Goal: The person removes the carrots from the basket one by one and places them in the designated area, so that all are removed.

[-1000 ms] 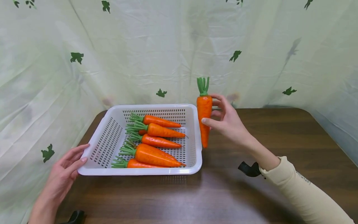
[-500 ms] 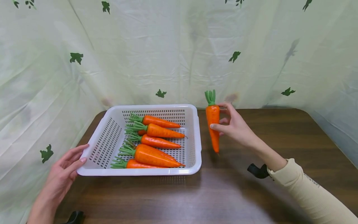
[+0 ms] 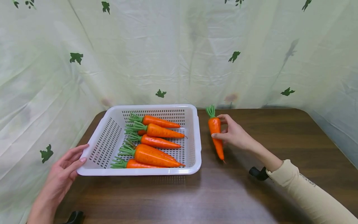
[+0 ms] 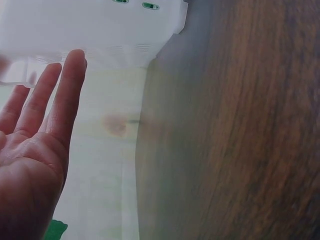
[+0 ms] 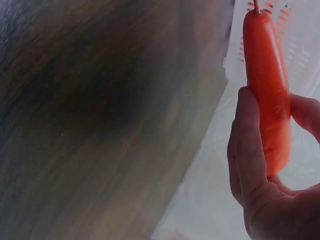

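Observation:
My right hand (image 3: 233,132) pinches a carrot (image 3: 214,126) between thumb and fingers, just right of the white basket (image 3: 197,146). The carrot leans, its green top up and its thin tip low over the table. In the right wrist view, thumb and fingers press opposite sides of the carrot (image 5: 270,85); its green top is out of sight there. Several more carrots (image 3: 156,157) lie in the basket, green tops to the left. My left hand (image 3: 60,177) rests at the basket's left edge. Its straight fingers (image 4: 70,95) meet the outer wall in the left wrist view.
The brown wooden table (image 3: 179,199) extends in front of the basket and to its right. A pale curtain (image 3: 179,56) with green leaf shapes hangs close behind and at the sides. Black wrist mounts (image 3: 258,173) stick out below the wrists.
My right hand has moved the carrot right, away from the basket rim, and lowered it toward the table, its tip tilting nearer. The left hand and basket stay put.

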The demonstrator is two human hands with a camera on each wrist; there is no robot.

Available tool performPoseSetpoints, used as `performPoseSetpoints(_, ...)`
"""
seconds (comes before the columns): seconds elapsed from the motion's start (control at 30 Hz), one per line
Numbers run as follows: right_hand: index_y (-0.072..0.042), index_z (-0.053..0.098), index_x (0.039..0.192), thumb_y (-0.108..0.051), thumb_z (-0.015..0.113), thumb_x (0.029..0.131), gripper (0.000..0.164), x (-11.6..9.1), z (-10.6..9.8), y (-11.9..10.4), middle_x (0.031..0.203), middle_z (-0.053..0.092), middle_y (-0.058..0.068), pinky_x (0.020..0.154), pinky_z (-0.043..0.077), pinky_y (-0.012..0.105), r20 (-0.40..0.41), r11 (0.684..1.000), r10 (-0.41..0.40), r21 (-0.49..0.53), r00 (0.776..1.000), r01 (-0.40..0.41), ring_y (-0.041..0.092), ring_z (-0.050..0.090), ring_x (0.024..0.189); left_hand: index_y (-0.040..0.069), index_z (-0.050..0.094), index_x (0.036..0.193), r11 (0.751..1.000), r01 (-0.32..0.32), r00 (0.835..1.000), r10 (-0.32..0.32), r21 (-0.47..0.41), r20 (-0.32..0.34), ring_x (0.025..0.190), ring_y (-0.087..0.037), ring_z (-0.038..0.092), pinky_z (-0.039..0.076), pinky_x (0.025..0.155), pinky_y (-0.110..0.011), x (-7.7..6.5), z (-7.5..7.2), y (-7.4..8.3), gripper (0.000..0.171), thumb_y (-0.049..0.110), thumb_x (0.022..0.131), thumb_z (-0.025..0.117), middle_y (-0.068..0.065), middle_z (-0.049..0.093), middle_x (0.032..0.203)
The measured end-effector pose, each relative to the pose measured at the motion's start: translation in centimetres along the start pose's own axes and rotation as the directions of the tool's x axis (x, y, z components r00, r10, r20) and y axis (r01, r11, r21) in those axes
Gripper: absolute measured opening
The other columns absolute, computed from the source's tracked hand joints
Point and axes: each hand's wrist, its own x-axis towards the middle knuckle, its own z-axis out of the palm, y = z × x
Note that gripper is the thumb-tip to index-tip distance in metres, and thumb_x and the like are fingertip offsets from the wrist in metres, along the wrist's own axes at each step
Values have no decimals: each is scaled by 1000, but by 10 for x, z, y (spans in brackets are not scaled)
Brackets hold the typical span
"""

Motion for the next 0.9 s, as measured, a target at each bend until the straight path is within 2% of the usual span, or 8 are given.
performPoseSetpoints(0.37,0,31,142,-13,77,85,75,3,1,12,132,45,28,57,58,44,46,987,153,-49,987,-151,26,67,72,11,46,146,1000,7,1000,-7,8,9,109,-9,60,55,80,-27,0,0,-1,45,1,102,48,6,56,133)
performPoseSetpoints(0.57,3,32,140,-13,77,85,73,6,2,19,128,47,27,57,58,41,52,981,187,-68,981,-183,24,68,68,12,45,146,1000,12,1000,-12,9,6,109,-9,60,55,80,-27,0,0,-1,46,2,102,48,6,56,133)
performPoseSetpoints(0.9,-2,30,142,-22,77,86,76,6,1,21,129,46,26,58,58,39,40,967,226,-130,973,-219,24,66,74,10,46,146,1000,-3,1000,3,4,6,110,-9,59,55,80,-26,0,1,0,46,1,102,48,6,56,133)
